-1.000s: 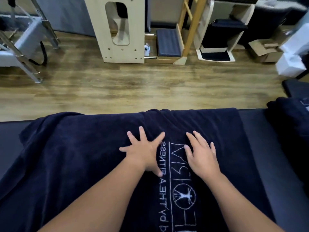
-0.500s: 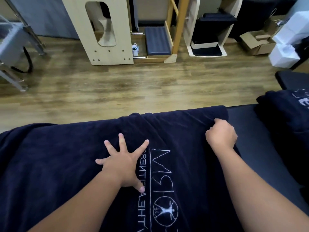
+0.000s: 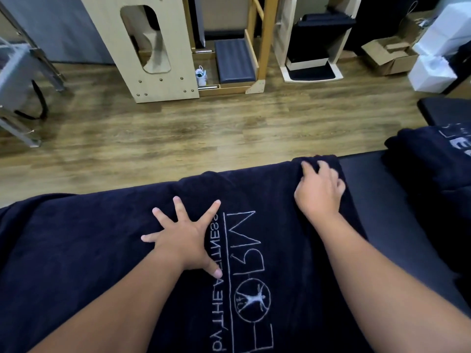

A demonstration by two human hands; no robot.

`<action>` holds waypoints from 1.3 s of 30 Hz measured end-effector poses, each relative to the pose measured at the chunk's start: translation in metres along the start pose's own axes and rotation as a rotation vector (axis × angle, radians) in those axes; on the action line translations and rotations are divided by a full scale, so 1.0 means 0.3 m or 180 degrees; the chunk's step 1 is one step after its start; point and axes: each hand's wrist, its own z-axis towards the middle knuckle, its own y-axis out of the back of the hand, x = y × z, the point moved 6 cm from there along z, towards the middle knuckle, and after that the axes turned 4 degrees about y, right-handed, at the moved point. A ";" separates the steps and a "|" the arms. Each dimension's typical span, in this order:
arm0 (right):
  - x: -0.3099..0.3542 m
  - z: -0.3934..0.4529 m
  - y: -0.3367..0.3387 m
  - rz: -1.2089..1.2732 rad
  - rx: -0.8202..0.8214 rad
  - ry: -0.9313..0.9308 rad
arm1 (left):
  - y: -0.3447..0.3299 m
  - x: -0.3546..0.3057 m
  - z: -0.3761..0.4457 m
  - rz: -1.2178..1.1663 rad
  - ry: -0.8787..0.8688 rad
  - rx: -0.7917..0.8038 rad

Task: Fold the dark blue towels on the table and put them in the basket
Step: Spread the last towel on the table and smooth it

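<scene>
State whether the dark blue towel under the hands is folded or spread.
Spread: the dark blue towel lies flat across the table, logo showing.

Under your hands the dark blue towel (image 3: 102, 250) is matt, nappy terry cloth with pale stitched lettering, the table (image 3: 377, 200) beside it a smooth, faintly sheened black padding, and beyond lie the grained wood floor (image 3: 178, 133) and matt cardboard box (image 3: 387, 57).

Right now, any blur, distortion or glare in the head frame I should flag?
Head view: wide-angle bending at the edges; slight motion blur on the right hand gripping the towel corner; left hand sharper, spread flat; towel folds lost in dark cloth; soft sheen on the wood floor, no hard glare.
</scene>
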 end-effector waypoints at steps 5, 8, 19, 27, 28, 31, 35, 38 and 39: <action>-0.099 -0.390 -0.027 -0.0142 0.0217 0.0058 | 0.006 -0.071 -0.050 0.0576 -0.0033 -0.0256; -0.183 -0.575 -0.005 -0.0075 0.0399 0.0078 | -0.013 -0.172 -0.140 0.1038 -0.0481 -0.0596; -0.536 -1.141 0.113 -0.0118 -0.0116 -0.1302 | -0.377 -0.326 -0.503 0.1337 -0.1586 -0.0055; -0.720 -1.310 0.196 0.0136 -0.0481 -0.1426 | -0.510 -0.348 -0.577 0.1556 -0.1554 -0.0353; -0.759 -1.289 0.213 0.0255 -0.0487 -0.1545 | -0.523 -0.360 -0.587 0.1469 -0.1557 -0.0390; -0.833 -1.228 0.252 0.0083 -0.0303 -0.1966 | -0.571 -0.425 -0.632 0.1449 -0.1661 -0.0430; -0.726 -1.180 0.269 -0.0333 -0.0144 -0.1490 | -0.525 -0.474 -0.629 0.1211 -0.1672 -0.0392; -0.526 -1.155 0.191 -0.0224 0.0487 -0.0448 | -0.389 -0.403 -0.513 0.0697 -0.0982 -0.0468; -0.469 -1.154 0.149 -0.0155 0.0835 -0.0339 | -0.352 -0.366 -0.465 0.0580 -0.0706 -0.0375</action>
